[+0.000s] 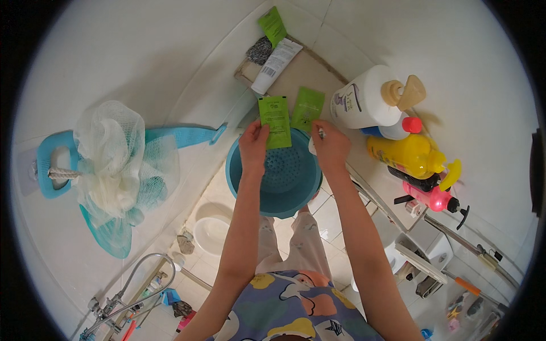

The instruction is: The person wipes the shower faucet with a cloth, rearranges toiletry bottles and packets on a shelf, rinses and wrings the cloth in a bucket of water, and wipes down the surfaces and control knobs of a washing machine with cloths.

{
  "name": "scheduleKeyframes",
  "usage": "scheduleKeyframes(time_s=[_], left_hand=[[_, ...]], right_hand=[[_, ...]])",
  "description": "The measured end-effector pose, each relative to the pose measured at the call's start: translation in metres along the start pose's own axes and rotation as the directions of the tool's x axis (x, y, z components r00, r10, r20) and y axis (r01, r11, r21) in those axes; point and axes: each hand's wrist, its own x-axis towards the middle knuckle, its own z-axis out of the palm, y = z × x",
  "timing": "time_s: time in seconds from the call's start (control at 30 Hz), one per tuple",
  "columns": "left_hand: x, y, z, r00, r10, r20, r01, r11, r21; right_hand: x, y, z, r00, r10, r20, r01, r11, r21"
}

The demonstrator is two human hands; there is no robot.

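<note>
The left hand (253, 145) has its fingers pinched on a green packet (276, 116), up above the blue tub (307, 182). The right hand (332, 146) has its fingers curled in on a small white thing (312, 148), too hidden to name, just beside another packet (309, 105). A white tube (277, 65) lies on the shelf (318, 73) near a big bottle (367, 102).

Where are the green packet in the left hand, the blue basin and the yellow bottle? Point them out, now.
Green packet (276, 122), head view: middle of its visible face.
Blue basin (284, 200), head view: bare inner wall.
Yellow bottle (405, 154), head view: middle of its body.
</note>
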Motion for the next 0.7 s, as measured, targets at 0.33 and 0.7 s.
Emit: scheduleKeyframes(time_s=[0.33, 0.7], left_hand=[[0.001, 0.004, -0.007, 0.987, -0.090, 0.136, 0.108, 0.985, -0.134], [-0.001, 0.011, -0.007, 0.991, 0.076, 0.107, -0.082, 0.995, 0.051]], right_hand=[[-0.001, 0.006, 0.012, 0.995, -0.095, -0.031, 0.090, 0.986, -0.141], [0.008, -0.012, -0.015, 0.985, -0.076, -0.155, 0.096, 0.987, 0.126]])
